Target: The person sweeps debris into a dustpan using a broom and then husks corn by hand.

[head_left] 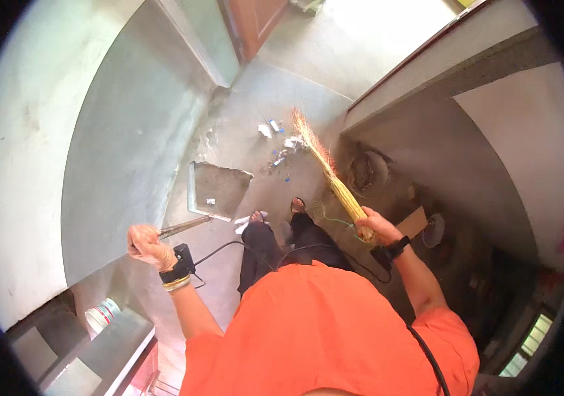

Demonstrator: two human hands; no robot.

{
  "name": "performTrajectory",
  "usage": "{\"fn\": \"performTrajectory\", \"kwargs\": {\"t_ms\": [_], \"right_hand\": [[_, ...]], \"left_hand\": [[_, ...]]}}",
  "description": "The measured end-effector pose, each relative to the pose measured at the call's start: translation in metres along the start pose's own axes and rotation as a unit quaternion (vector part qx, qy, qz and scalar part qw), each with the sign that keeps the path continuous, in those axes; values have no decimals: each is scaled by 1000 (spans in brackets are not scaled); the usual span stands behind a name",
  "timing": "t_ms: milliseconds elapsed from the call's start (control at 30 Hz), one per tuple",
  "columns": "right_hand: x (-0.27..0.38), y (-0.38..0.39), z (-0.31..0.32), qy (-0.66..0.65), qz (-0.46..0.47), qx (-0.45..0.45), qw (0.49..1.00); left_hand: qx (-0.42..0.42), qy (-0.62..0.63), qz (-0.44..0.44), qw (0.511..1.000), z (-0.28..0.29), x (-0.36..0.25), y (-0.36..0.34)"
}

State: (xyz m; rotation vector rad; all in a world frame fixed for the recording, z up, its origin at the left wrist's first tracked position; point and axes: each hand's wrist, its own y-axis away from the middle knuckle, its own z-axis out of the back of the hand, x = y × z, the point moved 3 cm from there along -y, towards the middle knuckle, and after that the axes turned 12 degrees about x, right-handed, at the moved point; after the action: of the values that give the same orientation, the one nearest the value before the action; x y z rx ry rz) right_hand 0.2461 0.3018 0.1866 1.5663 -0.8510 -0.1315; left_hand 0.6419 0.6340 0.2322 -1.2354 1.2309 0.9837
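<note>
My left hand [150, 245] is closed round the long handle of a metal dustpan [216, 188], whose pan rests on the floor just left of my feet with a small white scrap in it. My right hand [377, 226] grips the yellow base of a straw broom [331, 175]. The broom's frayed bristles reach forward beside a scatter of white paper scraps and blue bits [268, 129] on the grey floor ahead of me.
Grey walls [127, 119] line both sides, with a brown door [249, 23] and doorway at the front. A dark round hollow [364, 171] and cardboard piece [410, 221] are at right. A white bucket [100, 315] stands among ledges [117, 343] behind my left arm.
</note>
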Motion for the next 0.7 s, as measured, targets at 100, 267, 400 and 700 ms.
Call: {"fn": "performTrajectory", "kwargs": {"t_ms": [100, 267, 400, 700], "right_hand": [[13, -3, 0, -12, 6, 3, 1000], [24, -30, 4, -20, 41, -32, 998], [29, -99, 26, -94, 44, 8, 995], [16, -108, 27, -34, 11, 10, 999]], "left_hand": [[-47, -36, -20, 998, 23, -29, 12], [-45, -14, -42, 998, 70, -69, 39], [-85, -26, -46, 995, 78, -75, 62], [-143, -74, -68, 985, 102, -79, 83]]}}
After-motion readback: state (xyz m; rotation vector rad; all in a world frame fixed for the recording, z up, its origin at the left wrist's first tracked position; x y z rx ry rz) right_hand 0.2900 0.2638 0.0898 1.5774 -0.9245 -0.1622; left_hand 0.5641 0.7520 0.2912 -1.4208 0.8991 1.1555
